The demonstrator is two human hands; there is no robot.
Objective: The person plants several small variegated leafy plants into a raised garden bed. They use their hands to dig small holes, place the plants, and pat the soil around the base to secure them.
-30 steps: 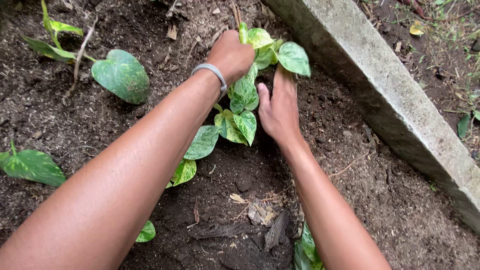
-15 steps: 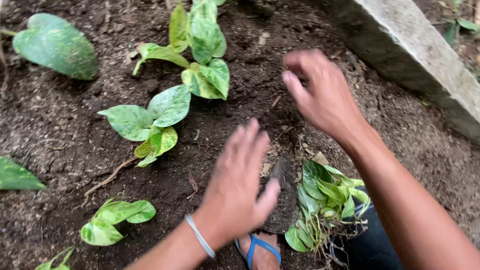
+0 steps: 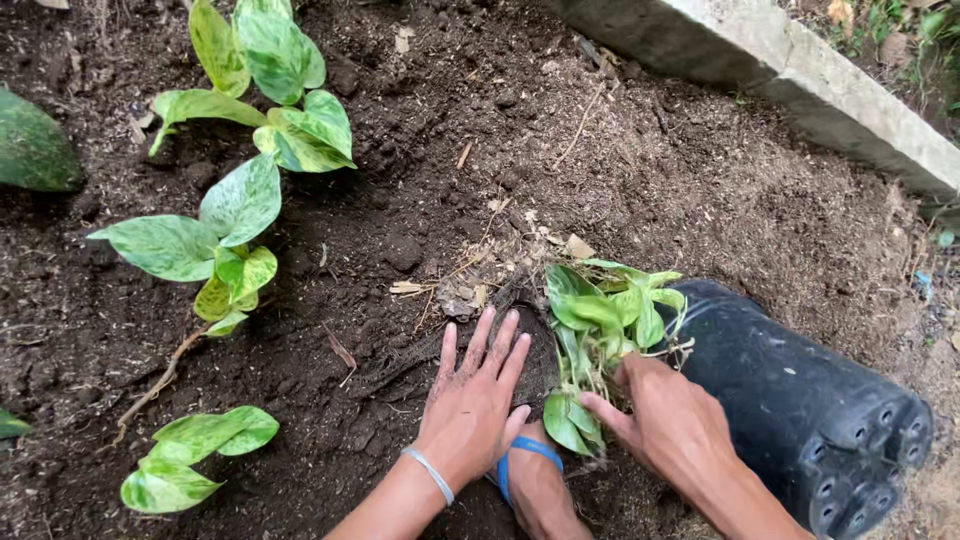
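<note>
The left hand (image 3: 470,405) is lying flat on the dark soil (image 3: 640,190), its fingers (image 3: 487,340) spread and released, grasping nothing; a thin silver bracelet (image 3: 430,474) is circling the wrist. Just to the right of those fingers, a small clump of variegated green cuttings (image 3: 600,320) is spilling out of the mouth of a black plastic nursery pot (image 3: 800,400) that is lying on its side. The right hand (image 3: 675,425) is resting against this clump from below, its fingers (image 3: 605,410) curling loosely into the stems and lower leaves; whether they are truly gripping them or only touching, I cannot tell. Between the two wrists, a foot in a blue-strapped sandal (image 3: 525,455) is showing at the bottom edge.

Just beyond the left fingertips, dry leaf scraps and twigs (image 3: 480,280) are lying scattered on the soil. Farther up and to the left of the left hand, a planted vine with large cream-marbled leaves (image 3: 245,200) is growing out of the bed, well apart from both hands. Below it, to the left of the left forearm, a smaller pair of pale green leaves (image 3: 195,455) is sitting in the soil. Far beyond the right hand, a concrete edging (image 3: 800,80) is running diagonally across the top right corner.
</note>
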